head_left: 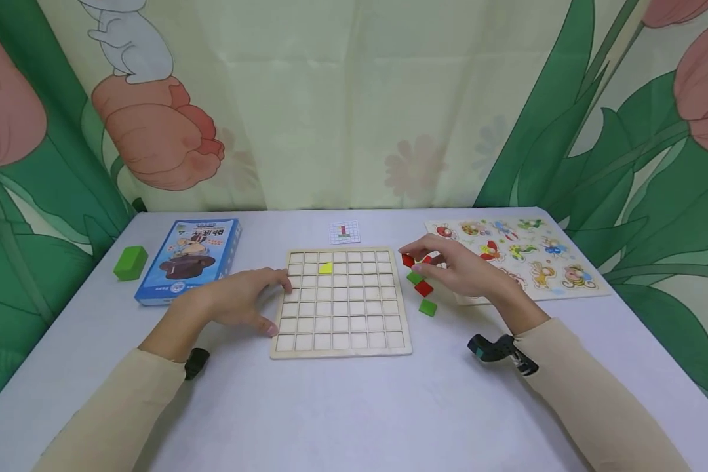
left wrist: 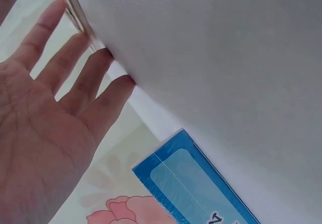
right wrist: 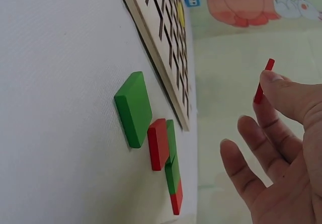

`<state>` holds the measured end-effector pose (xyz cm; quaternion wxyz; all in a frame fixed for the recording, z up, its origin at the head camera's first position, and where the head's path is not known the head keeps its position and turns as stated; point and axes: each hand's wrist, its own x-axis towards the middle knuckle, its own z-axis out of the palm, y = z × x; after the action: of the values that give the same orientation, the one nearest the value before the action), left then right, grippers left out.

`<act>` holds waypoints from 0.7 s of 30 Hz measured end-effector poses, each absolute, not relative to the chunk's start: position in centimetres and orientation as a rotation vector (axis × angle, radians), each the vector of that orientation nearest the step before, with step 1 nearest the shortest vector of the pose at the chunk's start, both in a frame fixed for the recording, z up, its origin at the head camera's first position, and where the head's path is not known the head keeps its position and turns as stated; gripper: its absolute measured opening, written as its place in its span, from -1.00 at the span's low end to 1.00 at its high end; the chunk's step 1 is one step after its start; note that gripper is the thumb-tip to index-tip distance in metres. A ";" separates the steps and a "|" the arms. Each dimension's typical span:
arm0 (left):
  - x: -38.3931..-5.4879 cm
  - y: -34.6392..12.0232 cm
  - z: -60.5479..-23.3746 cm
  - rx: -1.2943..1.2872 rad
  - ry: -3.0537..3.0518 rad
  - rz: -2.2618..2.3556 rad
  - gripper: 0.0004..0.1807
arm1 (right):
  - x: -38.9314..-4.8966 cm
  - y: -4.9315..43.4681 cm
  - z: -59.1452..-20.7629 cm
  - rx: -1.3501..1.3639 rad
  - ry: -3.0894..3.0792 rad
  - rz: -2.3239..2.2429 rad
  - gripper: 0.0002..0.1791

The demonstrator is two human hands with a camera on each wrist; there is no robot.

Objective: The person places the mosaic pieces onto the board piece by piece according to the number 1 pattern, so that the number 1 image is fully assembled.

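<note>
A wooden grid board [head_left: 340,354] lies flat on the table, with a yellow square tile [head_left: 326,268] in one cell near its top left. My left hand [head_left: 238,298] rests at the board's left edge, thumb and fingers spread and relaxed; in the left wrist view its fingertips [left wrist: 123,83] reach that edge. Between thumb and finger, my right hand [head_left: 466,269] pinches a red square tile [right wrist: 265,80] above the table, right of the board. Below that hand lie loose tiles, among them a red tile [head_left: 423,288] and a green tile [head_left: 427,307].
A blue box [head_left: 191,262] and a green block [head_left: 131,263] sit at the left. Behind the board lies a small grid card [head_left: 345,232] with a coloured figure. At the right is a picture board [head_left: 543,262] with cartoon animals. A printed curtain [head_left: 342,131] hangs behind the table.
</note>
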<state>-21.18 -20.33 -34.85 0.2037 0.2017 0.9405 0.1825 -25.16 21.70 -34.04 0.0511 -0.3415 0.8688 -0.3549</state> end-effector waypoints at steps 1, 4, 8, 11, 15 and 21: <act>-21.2 -20.3 -34.8 0.559 2.622 0.506 -0.31 | -25.3 21.5 -34.0 -1.046 2.640 -1.092 -0.59; -21.3 -20.3 -34.7 0.563 2.613 0.508 -0.35 | -25.5 20.8 -33.9 -1.055 2.604 -1.141 -0.60; -21.4 -20.1 -34.7 0.571 2.610 0.505 -0.37 | -25.7 20.2 -34.1 -1.070 2.573 -1.170 -0.61; -21.5 -20.0 -34.7 0.587 2.613 0.503 -0.38 | -25.9 19.8 -34.4 -1.066 2.570 -1.189 -0.62; -21.6 -19.9 -34.7 0.584 2.607 0.506 -0.38 | -26.2 19.0 -34.6 -1.061 2.553 -1.192 -0.61; -21.4 -20.3 -34.8 0.563 2.619 0.486 -0.37 | -26.9 17.4 -34.3 -1.096 2.547 -1.173 -0.58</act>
<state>-21.40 -20.29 -34.76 0.2080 0.2023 0.9409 0.1744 -26.87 17.40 -34.33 0.0653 -0.3633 0.8441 -0.3889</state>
